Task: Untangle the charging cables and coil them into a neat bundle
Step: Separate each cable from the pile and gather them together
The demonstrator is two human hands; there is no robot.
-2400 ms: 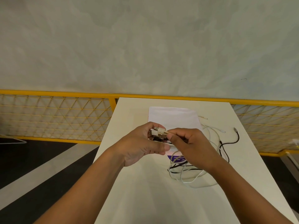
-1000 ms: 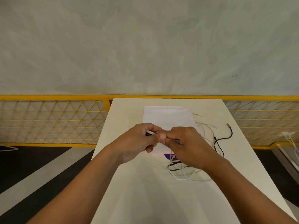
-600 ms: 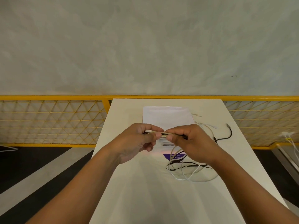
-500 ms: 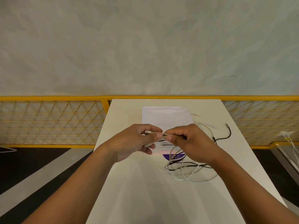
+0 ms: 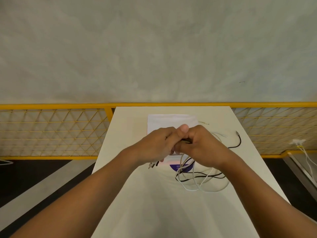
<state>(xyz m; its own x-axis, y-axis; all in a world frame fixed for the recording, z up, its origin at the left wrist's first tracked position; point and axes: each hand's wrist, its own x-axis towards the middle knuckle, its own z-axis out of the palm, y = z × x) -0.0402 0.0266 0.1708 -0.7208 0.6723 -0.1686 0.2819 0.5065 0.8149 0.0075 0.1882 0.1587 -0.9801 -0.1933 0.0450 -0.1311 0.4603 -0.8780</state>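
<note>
Drawn together, left hand (image 5: 158, 146) and right hand (image 5: 203, 147) grip cables (image 5: 178, 171) — loops beneath.

white and black cables (image 5: 197, 179), yellow fence (image 5: 51, 127)

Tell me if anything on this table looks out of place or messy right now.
Yes: the white and black cables lie in a loose crossed tangle on the table beneath the right hand, and one black end strays toward the right edge. Nothing looks spilled or damaged.
</note>
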